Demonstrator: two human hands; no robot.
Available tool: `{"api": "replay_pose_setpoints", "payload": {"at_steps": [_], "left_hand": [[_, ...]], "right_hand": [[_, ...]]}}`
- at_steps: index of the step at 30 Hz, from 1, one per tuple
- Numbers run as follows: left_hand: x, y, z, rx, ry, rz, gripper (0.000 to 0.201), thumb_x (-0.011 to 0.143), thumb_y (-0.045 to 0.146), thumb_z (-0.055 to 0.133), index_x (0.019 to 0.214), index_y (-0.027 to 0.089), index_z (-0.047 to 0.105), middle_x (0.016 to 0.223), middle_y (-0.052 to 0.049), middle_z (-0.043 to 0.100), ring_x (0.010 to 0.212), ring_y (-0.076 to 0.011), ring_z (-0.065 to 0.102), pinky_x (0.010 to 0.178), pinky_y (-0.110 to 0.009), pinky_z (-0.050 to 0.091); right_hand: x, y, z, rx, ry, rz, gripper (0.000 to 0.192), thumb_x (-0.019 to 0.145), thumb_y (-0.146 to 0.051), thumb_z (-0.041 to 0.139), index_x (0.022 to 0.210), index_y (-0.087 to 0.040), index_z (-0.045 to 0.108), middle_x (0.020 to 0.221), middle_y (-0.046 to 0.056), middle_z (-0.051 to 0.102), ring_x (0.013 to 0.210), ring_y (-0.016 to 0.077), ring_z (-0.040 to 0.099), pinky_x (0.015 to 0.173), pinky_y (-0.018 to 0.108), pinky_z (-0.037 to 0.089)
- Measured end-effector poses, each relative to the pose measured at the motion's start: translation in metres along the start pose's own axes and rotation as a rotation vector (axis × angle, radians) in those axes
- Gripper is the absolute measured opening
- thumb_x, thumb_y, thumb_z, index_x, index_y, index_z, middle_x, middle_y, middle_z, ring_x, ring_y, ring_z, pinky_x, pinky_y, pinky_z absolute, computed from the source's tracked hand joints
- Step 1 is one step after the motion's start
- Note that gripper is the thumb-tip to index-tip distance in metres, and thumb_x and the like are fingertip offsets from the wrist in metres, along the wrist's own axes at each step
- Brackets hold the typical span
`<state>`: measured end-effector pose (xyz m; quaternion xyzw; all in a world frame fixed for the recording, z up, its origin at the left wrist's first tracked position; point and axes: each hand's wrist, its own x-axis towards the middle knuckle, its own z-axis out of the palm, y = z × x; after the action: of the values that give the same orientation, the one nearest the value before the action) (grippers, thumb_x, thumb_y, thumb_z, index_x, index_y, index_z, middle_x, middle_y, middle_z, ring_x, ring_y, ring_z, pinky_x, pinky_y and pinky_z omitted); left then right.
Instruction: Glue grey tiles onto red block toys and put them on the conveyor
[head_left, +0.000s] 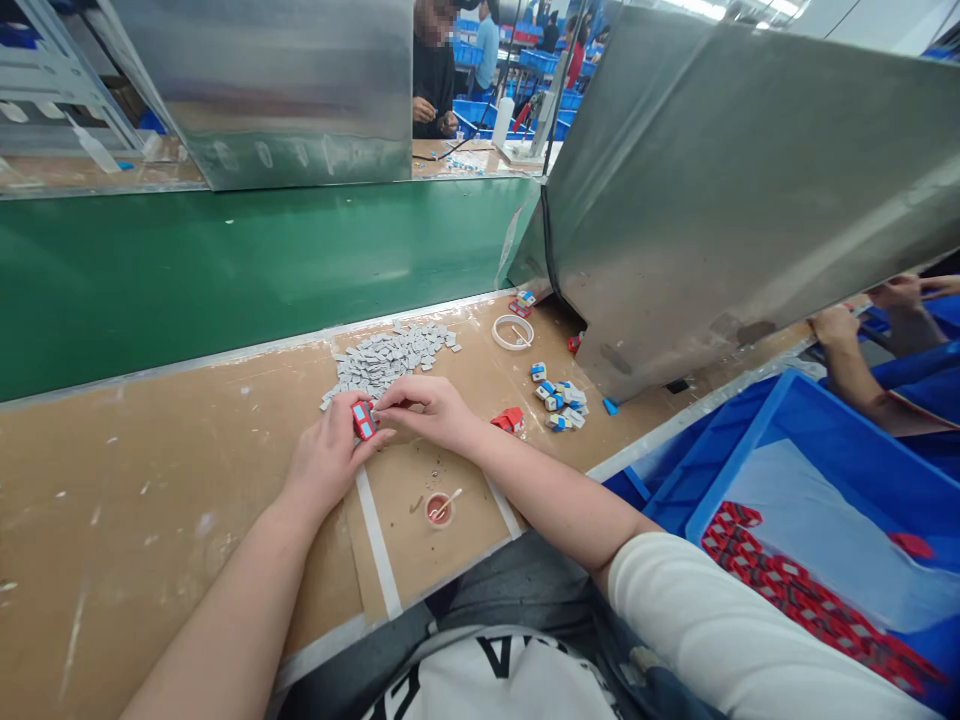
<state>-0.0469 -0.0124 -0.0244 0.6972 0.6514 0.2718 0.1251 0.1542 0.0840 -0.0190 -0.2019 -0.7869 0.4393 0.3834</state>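
Note:
My left hand (328, 455) grips a small red part (364, 420) with a pale blue-grey face, just above the brown worktop (150, 500). My right hand (431, 408) pinches something small and grey against that part's right side; the piece itself is mostly hidden by my fingertips. Right behind both hands lies a heap of several small grey tiles (386, 357). A small round cup (439, 509) with a stick in it sits on the worktop just in front of my hands.
Red parts (510, 420), a cluster of blue-and-white parts (561, 396) and a white ring (513, 332) lie to the right. A blue bin (825, 500) holds several red parts. A green conveyor belt (225, 270) runs behind, under metal housings (735, 180). A co-worker's forearm (855, 375) reaches in at right.

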Motion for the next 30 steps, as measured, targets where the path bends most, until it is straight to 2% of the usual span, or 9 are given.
{"api": "replay_pose_setpoints", "payload": {"at_steps": [3, 10, 18, 20, 21, 24, 27, 30], "left_hand": [[0.000, -0.003, 0.002, 0.035, -0.007, 0.030, 0.045, 0.104, 0.060, 0.058, 0.131, 0.025, 0.052, 0.121, -0.011, 0.072, 0.097, -0.0329, 0.075, 0.075, -0.038, 0.053], [0.000, -0.009, 0.009, -0.004, -0.007, 0.088, 0.041, 0.104, 0.052, 0.059, 0.132, 0.023, 0.051, 0.121, -0.012, 0.069, 0.102, -0.0324, 0.073, 0.080, -0.040, 0.056], [0.002, -0.010, 0.013, -0.045, 0.011, 0.146, 0.040, 0.105, 0.051, 0.057, 0.131, 0.022, 0.049, 0.121, -0.014, 0.066, 0.108, -0.0335, 0.072, 0.087, -0.043, 0.058], [0.001, -0.009, 0.011, -0.069, 0.025, 0.153, 0.043, 0.104, 0.051, 0.059, 0.132, 0.022, 0.047, 0.123, -0.014, 0.066, 0.106, -0.0320, 0.071, 0.086, -0.042, 0.058], [0.000, -0.008, 0.009, -0.088, 0.039, 0.154, 0.044, 0.103, 0.051, 0.060, 0.133, 0.022, 0.046, 0.124, -0.014, 0.065, 0.105, -0.0308, 0.071, 0.087, -0.042, 0.058], [-0.004, -0.005, 0.005, -0.170, 0.070, 0.167, 0.045, 0.100, 0.051, 0.060, 0.133, 0.024, 0.045, 0.126, -0.012, 0.064, 0.103, -0.0278, 0.069, 0.090, -0.042, 0.058], [-0.007, 0.000, 0.004, -0.278, 0.109, 0.140, 0.035, 0.102, 0.047, 0.049, 0.129, 0.025, 0.047, 0.123, -0.010, 0.064, 0.107, -0.0273, 0.067, 0.095, -0.044, 0.057], [-0.008, 0.007, 0.006, -0.315, 0.161, 0.064, 0.028, 0.103, 0.041, 0.041, 0.125, 0.025, 0.050, 0.121, -0.009, 0.064, 0.112, -0.0275, 0.066, 0.100, -0.045, 0.056]], "right_hand": [[-0.001, -0.002, -0.003, -0.072, -0.028, -0.074, 0.010, 0.102, -0.026, 0.074, 0.097, -0.019, 0.079, 0.098, 0.006, 0.080, 0.090, 0.0155, 0.072, 0.089, 0.030, 0.057], [-0.002, -0.009, -0.002, -0.137, -0.055, -0.077, 0.011, 0.104, -0.021, 0.070, 0.096, -0.017, 0.077, 0.098, 0.007, 0.078, 0.092, 0.0167, 0.072, 0.089, 0.030, 0.056], [-0.003, -0.010, 0.004, -0.122, -0.044, 0.101, 0.009, 0.096, -0.012, 0.072, 0.090, -0.018, 0.073, 0.093, 0.003, 0.074, 0.089, 0.0145, 0.068, 0.087, 0.027, 0.052], [-0.003, -0.013, 0.004, -0.104, -0.028, 0.172, 0.002, 0.098, -0.019, 0.073, 0.099, -0.019, 0.071, 0.094, 0.001, 0.072, 0.087, 0.0145, 0.066, 0.084, 0.027, 0.051], [-0.002, -0.015, 0.003, -0.094, -0.027, 0.193, 0.009, 0.099, -0.025, 0.074, 0.105, -0.019, 0.069, 0.096, 0.001, 0.071, 0.086, 0.0148, 0.065, 0.083, 0.027, 0.051], [-0.001, -0.020, -0.001, -0.135, -0.149, 0.135, 0.021, 0.105, -0.039, 0.069, 0.109, -0.020, 0.061, 0.102, 0.003, 0.066, 0.089, 0.0168, 0.062, 0.083, 0.030, 0.050], [0.000, -0.024, -0.002, -0.242, -0.315, 0.014, 0.026, 0.115, -0.041, 0.050, 0.100, -0.021, 0.057, 0.100, 0.004, 0.065, 0.090, 0.0184, 0.059, 0.084, 0.031, 0.047], [-0.002, -0.024, 0.002, -0.304, -0.328, -0.030, 0.030, 0.118, -0.041, 0.042, 0.099, -0.022, 0.054, 0.096, 0.004, 0.064, 0.088, 0.0185, 0.059, 0.082, 0.030, 0.045]]}}
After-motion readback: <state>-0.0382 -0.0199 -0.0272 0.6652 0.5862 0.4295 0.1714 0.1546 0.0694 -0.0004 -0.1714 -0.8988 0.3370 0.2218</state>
